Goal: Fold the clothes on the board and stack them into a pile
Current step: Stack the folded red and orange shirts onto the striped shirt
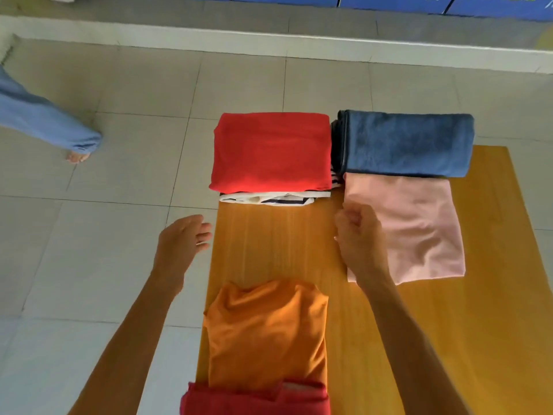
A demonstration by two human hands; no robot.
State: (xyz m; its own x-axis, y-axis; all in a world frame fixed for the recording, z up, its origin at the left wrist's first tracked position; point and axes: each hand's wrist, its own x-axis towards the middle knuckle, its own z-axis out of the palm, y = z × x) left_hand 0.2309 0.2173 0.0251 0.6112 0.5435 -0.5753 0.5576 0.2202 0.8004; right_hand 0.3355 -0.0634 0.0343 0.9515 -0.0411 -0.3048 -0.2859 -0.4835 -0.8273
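Note:
On the wooden board [278, 244] a folded red garment [270, 152] tops a pile at the far left, with a striped black-and-white piece [269, 199] showing under it. To its right a folded blue towel [407, 143] lies on dark folded items. A folded pink garment [419, 229] lies in front of the towel. An orange garment [266, 333] lies near me, over a red cloth [254, 401]. My left hand [182, 241] hovers open past the board's left edge. My right hand [360, 238] is loosely closed at the pink garment's left edge; whether it grips the fabric is unclear.
The board rests on a pale tiled floor [119, 235]. Another person's leg in blue trousers and bare foot [76, 151] stands at the far left. A low white ledge [269, 40] runs across the back, with blue boxes [449, 3] behind it.

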